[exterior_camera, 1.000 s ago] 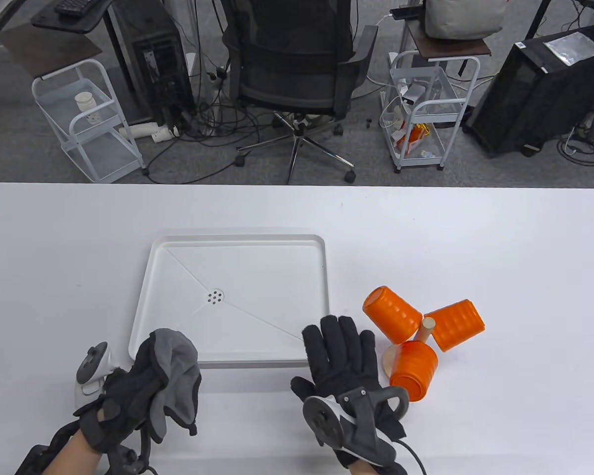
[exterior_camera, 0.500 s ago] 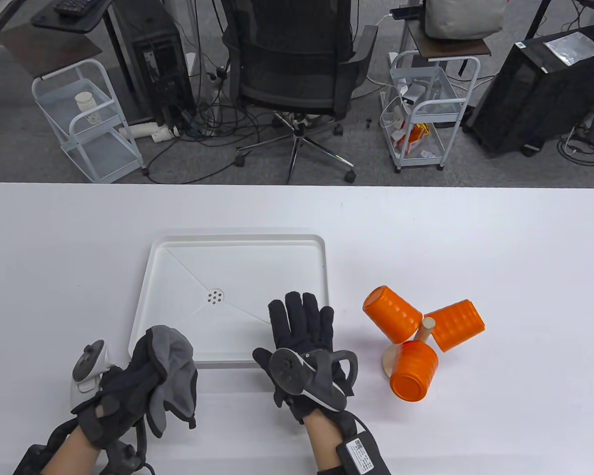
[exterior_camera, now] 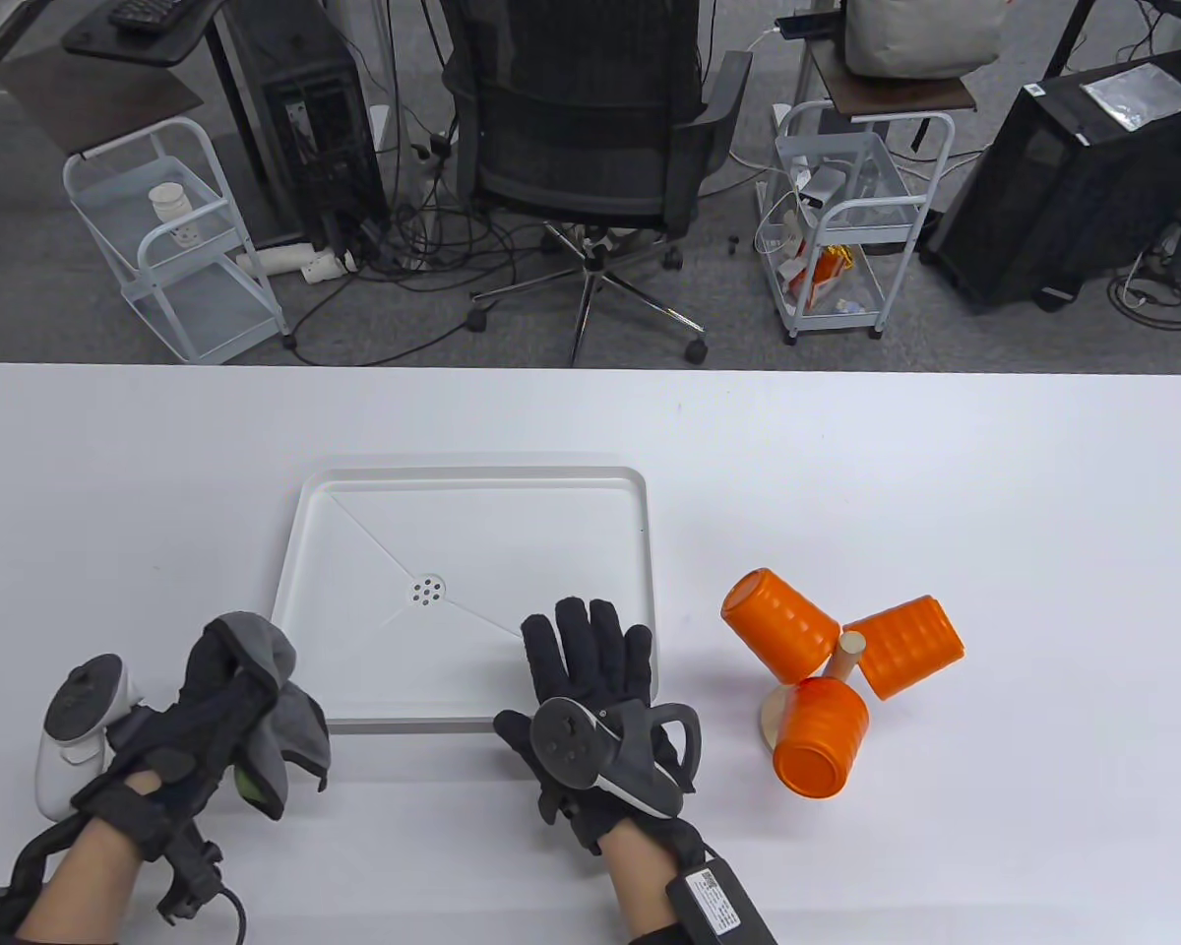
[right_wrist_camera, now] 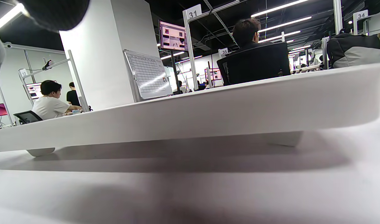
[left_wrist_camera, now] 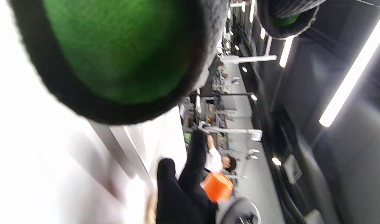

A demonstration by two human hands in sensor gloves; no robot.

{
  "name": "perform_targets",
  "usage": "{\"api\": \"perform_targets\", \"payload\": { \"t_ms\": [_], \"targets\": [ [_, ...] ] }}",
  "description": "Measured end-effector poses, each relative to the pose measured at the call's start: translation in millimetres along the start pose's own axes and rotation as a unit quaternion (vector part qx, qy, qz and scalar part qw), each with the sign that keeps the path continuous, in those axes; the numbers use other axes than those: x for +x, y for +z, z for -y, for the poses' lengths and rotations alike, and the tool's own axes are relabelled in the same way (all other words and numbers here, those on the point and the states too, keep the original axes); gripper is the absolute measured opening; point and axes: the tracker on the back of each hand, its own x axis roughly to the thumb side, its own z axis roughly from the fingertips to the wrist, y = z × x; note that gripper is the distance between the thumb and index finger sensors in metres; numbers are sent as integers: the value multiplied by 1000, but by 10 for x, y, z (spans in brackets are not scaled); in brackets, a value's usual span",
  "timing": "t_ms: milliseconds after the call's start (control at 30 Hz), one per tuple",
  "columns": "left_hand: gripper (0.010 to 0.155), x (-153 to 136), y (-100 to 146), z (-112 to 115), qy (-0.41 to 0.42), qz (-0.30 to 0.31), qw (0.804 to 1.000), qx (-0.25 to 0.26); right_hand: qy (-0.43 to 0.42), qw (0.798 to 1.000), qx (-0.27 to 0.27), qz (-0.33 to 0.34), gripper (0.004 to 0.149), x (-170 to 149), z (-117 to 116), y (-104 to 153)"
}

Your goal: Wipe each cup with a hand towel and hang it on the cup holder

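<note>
Three orange cups hang mouth-in on the wooden cup holder (exterior_camera: 849, 658) at the table's right: one upper left (exterior_camera: 778, 625), one upper right (exterior_camera: 905, 646), one at the front (exterior_camera: 822, 736). One orange cup (left_wrist_camera: 218, 186) shows small in the left wrist view. My left hand (exterior_camera: 221, 709) grips the grey hand towel (exterior_camera: 280, 704) at the tray's front left corner. My right hand (exterior_camera: 590, 669) lies flat with straight fingers over the front rim of the white tray (exterior_camera: 472, 492), holding nothing.
The white tray with a central drain sits mid-table; its underside rim (right_wrist_camera: 208, 115) fills the right wrist view. Beyond the table's far edge stand an office chair (exterior_camera: 590, 148), two white carts and computer towers.
My right hand moved left from beside the cup holder to the tray's front rim. My left hand shifted left with the towel and turned over.
</note>
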Motion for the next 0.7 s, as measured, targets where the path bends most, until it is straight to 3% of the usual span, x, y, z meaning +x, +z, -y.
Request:
{"api": "perform_targets", "payload": {
  "t_ms": [200, 367, 700],
  "targets": [
    [73, 83, 155, -510, -31, -71, 995, 70, -28, 1000, -2, -12, 86, -84, 22, 0],
    [73, 99, 272, -808, -45, -108, 985, 127, -47, 999, -16, -11, 86, -107, 80, 15],
    [73, 90, 348, -1032, -53, -171, 967, 183, -66, 998, -18, -6, 86, -113, 85, 18]
  ]
}}
